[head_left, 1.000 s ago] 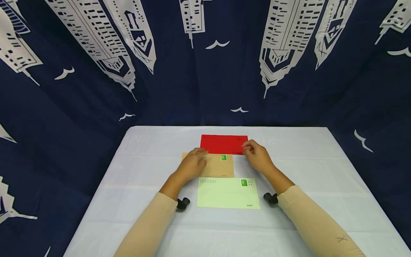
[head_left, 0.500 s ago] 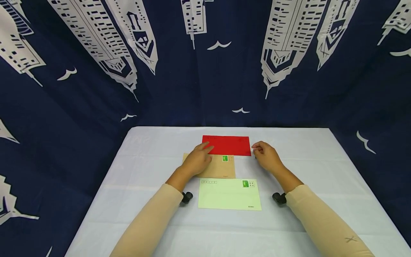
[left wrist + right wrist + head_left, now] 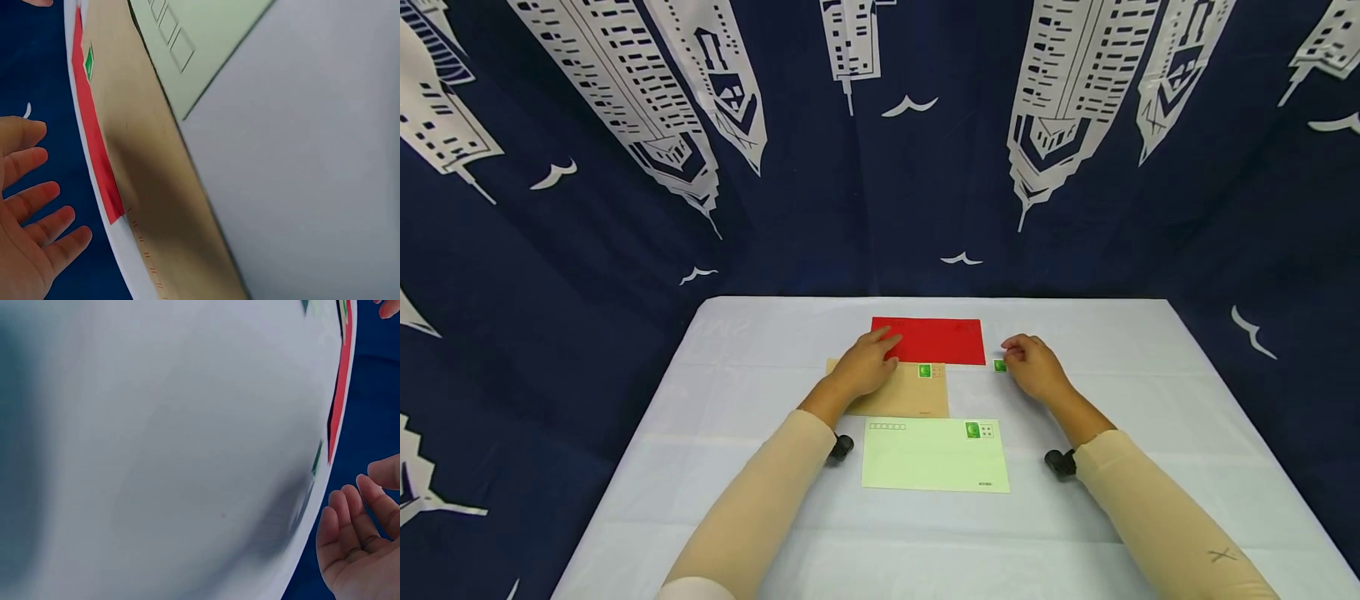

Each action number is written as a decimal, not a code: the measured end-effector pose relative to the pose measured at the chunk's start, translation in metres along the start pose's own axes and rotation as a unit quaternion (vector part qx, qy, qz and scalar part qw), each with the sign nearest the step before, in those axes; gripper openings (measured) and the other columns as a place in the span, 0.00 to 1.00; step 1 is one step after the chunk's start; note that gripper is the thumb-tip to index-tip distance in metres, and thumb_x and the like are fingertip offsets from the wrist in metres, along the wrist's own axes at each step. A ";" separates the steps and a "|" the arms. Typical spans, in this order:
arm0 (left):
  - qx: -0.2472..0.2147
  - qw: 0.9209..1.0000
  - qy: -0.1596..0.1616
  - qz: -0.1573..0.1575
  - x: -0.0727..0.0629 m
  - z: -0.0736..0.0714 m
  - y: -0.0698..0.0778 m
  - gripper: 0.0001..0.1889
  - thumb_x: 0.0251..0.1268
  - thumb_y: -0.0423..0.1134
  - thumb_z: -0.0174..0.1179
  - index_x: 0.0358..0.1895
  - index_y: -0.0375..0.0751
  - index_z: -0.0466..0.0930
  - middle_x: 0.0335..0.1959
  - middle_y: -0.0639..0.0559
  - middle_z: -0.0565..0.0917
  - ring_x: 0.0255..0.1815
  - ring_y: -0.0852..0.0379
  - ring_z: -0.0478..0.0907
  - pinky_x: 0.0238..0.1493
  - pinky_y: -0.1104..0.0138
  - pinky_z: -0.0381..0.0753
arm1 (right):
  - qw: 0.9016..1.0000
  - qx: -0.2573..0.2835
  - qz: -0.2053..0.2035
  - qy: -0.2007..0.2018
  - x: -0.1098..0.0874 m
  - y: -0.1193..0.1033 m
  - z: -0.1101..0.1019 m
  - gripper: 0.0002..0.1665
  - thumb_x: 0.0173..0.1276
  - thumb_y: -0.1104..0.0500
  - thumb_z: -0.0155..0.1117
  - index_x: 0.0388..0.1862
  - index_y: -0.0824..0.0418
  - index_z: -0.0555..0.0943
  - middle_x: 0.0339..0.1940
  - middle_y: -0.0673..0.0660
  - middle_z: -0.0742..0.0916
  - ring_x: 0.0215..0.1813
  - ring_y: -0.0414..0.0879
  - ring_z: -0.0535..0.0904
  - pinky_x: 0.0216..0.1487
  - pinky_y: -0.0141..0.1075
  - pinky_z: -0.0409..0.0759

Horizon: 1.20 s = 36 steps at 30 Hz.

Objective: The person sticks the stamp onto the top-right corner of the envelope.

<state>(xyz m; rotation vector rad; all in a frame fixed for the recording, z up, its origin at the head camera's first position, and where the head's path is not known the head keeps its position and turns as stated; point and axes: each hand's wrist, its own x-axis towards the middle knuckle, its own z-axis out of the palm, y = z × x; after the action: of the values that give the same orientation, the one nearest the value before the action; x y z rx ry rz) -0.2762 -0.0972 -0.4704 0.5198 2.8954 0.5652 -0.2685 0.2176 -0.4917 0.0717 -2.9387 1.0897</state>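
A red envelope (image 3: 940,340) lies at the back of the table, with a brown envelope (image 3: 910,396) just in front of it. My left hand (image 3: 863,367) reaches over the brown envelope, its spread fingertips at the red one's left part. In the left wrist view the fingers (image 3: 59,219) of that hand are extended and hold nothing. To the right of the red envelope is a small green stamp (image 3: 1000,366). Beside the stamp my right hand (image 3: 1036,368) hovers with loosely bent fingers; the right wrist view shows a gap between its thumb and index finger (image 3: 375,494).
A pale green envelope (image 3: 936,457) lies nearest me, bearing a green stamp and printed boxes. The brown envelope also carries a stamp (image 3: 924,371). A white cloth (image 3: 1097,333) covers the table, and a dark blue patterned curtain (image 3: 865,192) hangs behind it.
My right hand has moved right, away from the red envelope's right edge, and the green stamp beside it has come into sight. My left hand has shifted slightly right, its fingers spreading over the red envelope.
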 end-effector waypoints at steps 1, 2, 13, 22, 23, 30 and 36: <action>0.006 1.000 -0.004 0.001 0.002 0.000 0.001 0.27 0.79 0.46 0.51 0.77 0.49 0.65 0.82 0.48 0.60 0.83 0.47 0.56 0.82 0.55 0.58 | 1.000 -0.003 0.003 0.000 0.000 0.001 0.000 0.18 0.76 0.61 0.51 0.58 0.70 0.77 0.49 0.67 0.80 0.50 0.58 0.76 0.57 0.50 0.78; 0.011 1.000 -0.007 0.001 0.005 0.001 0.001 0.27 0.78 0.47 0.51 0.77 0.49 0.65 0.82 0.48 0.59 0.83 0.47 0.55 0.82 0.54 0.58 | 1.000 -0.006 0.004 0.000 0.001 0.002 -0.001 0.18 0.76 0.61 0.51 0.58 0.70 0.77 0.49 0.67 0.80 0.50 0.58 0.76 0.56 0.50 0.77; 0.038 0.999 -0.027 0.014 0.022 -0.001 0.008 0.27 0.79 0.48 0.49 0.78 0.49 0.64 0.82 0.47 0.59 0.83 0.47 0.54 0.83 0.53 0.55 | 0.999 -0.027 0.022 -0.027 0.007 0.016 -0.002 0.17 0.73 0.61 0.54 0.53 0.71 0.78 0.46 0.68 0.81 0.48 0.58 0.77 0.56 0.51 0.78; 0.061 0.997 -0.047 -0.005 0.028 0.002 0.011 0.28 0.80 0.49 0.49 0.78 0.50 0.63 0.82 0.48 0.58 0.84 0.50 0.52 0.83 0.55 0.56 | 0.998 -0.007 0.019 -0.052 0.015 0.030 -0.005 0.15 0.74 0.61 0.56 0.54 0.69 0.79 0.45 0.65 0.82 0.48 0.56 0.77 0.54 0.46 0.77; 0.064 0.997 -0.051 -0.004 0.028 0.001 0.012 0.28 0.80 0.48 0.49 0.78 0.50 0.63 0.82 0.48 0.58 0.84 0.50 0.52 0.83 0.55 0.56 | 0.998 -0.003 0.020 -0.054 0.015 0.031 -0.005 0.15 0.75 0.61 0.56 0.54 0.69 0.79 0.45 0.64 0.82 0.48 0.55 0.77 0.54 0.45 0.76; 0.081 0.995 -0.064 -0.013 0.033 0.001 0.009 0.27 0.81 0.46 0.47 0.78 0.49 0.62 0.82 0.48 0.58 0.84 0.49 0.52 0.83 0.56 0.57 | 0.995 0.039 0.045 -0.082 0.018 0.032 -0.006 0.17 0.75 0.59 0.58 0.56 0.68 0.78 0.43 0.60 0.81 0.47 0.52 0.75 0.49 0.36 0.74; 0.074 0.994 -0.073 -0.027 0.036 0.003 0.005 0.27 0.81 0.44 0.46 0.79 0.51 0.61 0.83 0.49 0.57 0.84 0.50 0.51 0.83 0.55 0.56 | 0.993 0.058 0.055 -0.082 0.018 0.037 -0.002 0.16 0.75 0.58 0.60 0.56 0.66 0.78 0.43 0.57 0.81 0.46 0.48 0.74 0.48 0.33 0.73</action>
<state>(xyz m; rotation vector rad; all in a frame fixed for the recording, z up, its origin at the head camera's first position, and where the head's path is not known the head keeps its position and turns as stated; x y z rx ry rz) -0.3076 -0.0785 -0.4736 0.4788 2.8156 0.2937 -0.2877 0.2465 -0.5141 -0.0009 -3.0522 1.3303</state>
